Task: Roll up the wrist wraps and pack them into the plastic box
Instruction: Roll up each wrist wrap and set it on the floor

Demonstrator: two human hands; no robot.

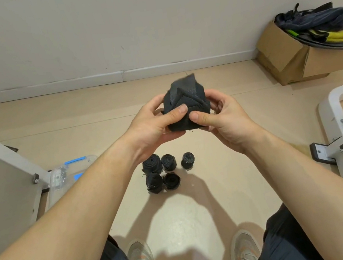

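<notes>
- A person's left hand and right hand both clasp a black wrist wrap held at chest height above the tiled floor, thumbs pressed on its near face.
- The wrap is almost wound into a roll; a loose end flap sticks up at the top, not yet pressed down.
- Five finished rolls stand on end in a cluster on the floor below the hands.
- The clear plastic box, blue-latched, sits to the left, partly hidden behind a metal frame; no roll is visibly in it.
- The fabric looks soft, light and springy, likely to unwind if loosened, so it is best squeezed around its outer turns with the tail pinned under a thumb.
</notes>
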